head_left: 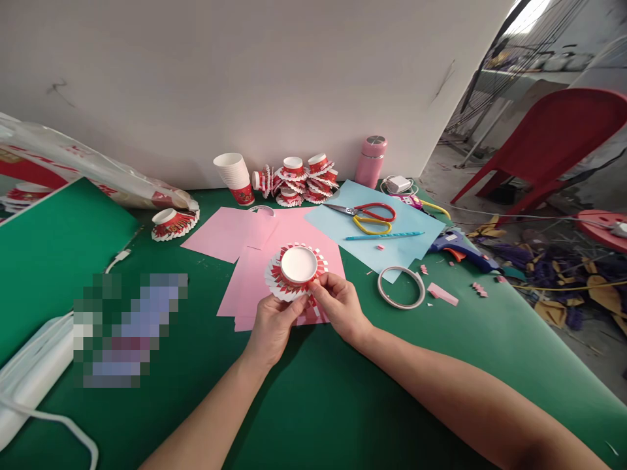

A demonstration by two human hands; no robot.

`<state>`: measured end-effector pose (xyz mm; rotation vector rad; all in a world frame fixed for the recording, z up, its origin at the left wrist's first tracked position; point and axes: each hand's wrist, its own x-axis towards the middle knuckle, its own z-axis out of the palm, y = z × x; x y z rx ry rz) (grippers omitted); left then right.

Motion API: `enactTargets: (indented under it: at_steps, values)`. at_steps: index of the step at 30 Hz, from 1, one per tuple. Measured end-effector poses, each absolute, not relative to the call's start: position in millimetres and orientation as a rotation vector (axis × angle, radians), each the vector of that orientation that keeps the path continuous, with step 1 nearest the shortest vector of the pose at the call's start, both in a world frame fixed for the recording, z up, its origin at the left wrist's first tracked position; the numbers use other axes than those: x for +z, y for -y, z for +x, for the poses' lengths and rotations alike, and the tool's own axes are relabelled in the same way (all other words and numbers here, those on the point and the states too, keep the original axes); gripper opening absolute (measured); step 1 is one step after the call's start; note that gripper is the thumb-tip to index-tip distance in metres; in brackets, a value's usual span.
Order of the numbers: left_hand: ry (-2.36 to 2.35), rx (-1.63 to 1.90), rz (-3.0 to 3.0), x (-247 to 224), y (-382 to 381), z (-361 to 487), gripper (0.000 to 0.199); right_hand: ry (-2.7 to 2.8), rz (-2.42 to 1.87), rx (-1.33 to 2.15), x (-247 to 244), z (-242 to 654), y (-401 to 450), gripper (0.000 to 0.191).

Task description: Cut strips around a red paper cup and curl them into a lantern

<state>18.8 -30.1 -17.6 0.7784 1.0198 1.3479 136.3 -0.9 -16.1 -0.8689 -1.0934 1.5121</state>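
A paper cup [298, 264], its red and white wall cut into strips that fan out around the round white base, is held up over the pink paper [313, 228]. My left hand [272, 326] pinches the near left edge of the fanned strips. On the near right side, the fingers of my right hand [340, 305] are closed on some strips close to the base. Part of the fringe is hidden behind my fingers. Similar cut cups [292, 173] are piled against the wall, and another cut cup [169, 225] sits at the left.
Nested paper cups [230, 171] lean by the wall near a pink flask [371, 163]. On blue paper [337, 205] lie scissors [372, 214] and a blue pen [385, 236]. A tape roll [422, 297], glue gun [463, 248] and pink scraps [443, 294] are at the right.
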Motion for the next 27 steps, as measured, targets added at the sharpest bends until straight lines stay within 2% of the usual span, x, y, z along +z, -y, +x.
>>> enactTargets:
  at_steps: [9,13,23,27]
  values:
    - [-0.973,1.369,0.747,-14,30,22,0.026,1.067,-0.902,1.553,-15,134,2,0.038]
    - [-0.979,1.327,0.708,-10,30,21,0.018,1.023,-0.818,1.595,-14,134,0,0.037]
    - [-0.983,1.314,0.719,-10,29,21,0.022,1.046,-0.824,1.57,-16,136,1,0.032]
    - [-0.989,1.342,0.714,-15,29,20,0.017,1.089,-0.834,1.538,-18,137,1,0.028]
